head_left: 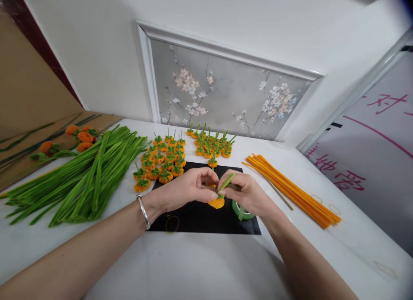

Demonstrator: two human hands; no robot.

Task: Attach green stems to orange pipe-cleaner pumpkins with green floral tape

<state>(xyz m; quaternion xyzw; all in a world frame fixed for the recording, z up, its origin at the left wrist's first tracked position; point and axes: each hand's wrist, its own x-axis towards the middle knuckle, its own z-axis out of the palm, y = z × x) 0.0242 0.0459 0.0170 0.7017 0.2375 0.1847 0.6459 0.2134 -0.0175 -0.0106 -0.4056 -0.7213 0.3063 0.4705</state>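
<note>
Both hands meet over a black mat (196, 220), holding one small orange pipe-cleaner pumpkin (216, 203) with a pale green stem that points up and right. My left hand (193, 186), a silver bangle at its wrist, is closed on the pumpkin near its top. The fingers of my right hand (245, 190) pinch the pumpkin's stem (227, 183). Under the right hand lies a roll of green tape (241, 211), partly hidden. Just beyond the fingers stands another small pumpkin (212, 162). Fingers cover part of the held pumpkin.
Finished-looking pumpkins stand in a left group (164, 158) and a back group (214, 143). Green pipe cleaners (93, 175) are heaped at left, with orange flowers (84, 137) on cardboard behind. Orange pipe cleaners (297, 190) lie at right beside a thin stick (280, 194).
</note>
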